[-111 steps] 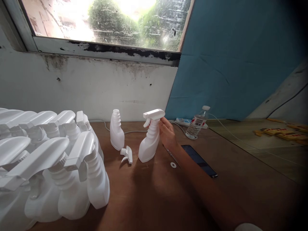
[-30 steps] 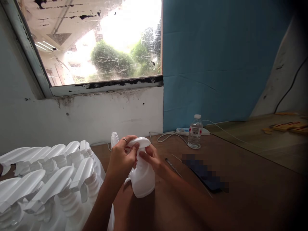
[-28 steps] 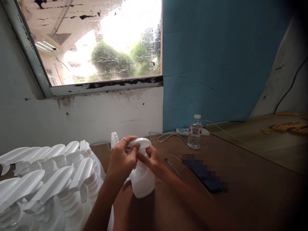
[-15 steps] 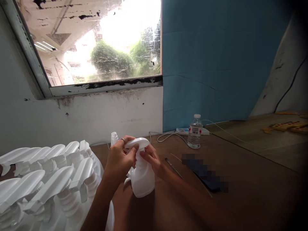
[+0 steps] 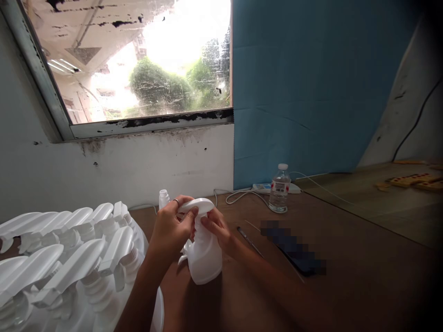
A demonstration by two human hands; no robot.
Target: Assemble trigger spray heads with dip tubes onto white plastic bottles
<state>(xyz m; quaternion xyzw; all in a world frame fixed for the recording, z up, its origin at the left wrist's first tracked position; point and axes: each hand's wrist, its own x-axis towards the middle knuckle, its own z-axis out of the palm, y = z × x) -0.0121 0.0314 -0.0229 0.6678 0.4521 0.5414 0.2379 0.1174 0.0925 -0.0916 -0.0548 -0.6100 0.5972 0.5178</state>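
A white spray bottle point(image 5: 205, 260) stands upright on the brown table, with its trigger spray head point(image 5: 202, 204) at the neck. My left hand point(image 5: 175, 226) is closed around the spray head, thumb on its near side and fingers over the top. At the neck, just below the head, my right hand point(image 5: 219, 229) grips with thumb and fingers. The collar between the hands is mostly hidden. Behind my left hand rises the open neck of another white bottle point(image 5: 164, 198). A white piece, partly hidden, lies left of the held bottle.
Rows of white spray bottles with heads point(image 5: 81, 272) crowd the left side. To the right are a pen point(image 5: 249, 240) and a blurred dark object point(image 5: 294, 249). A water bottle point(image 5: 279, 189) stands near a power strip point(image 5: 261, 188) and white cable point(image 5: 238, 196) by the wall.
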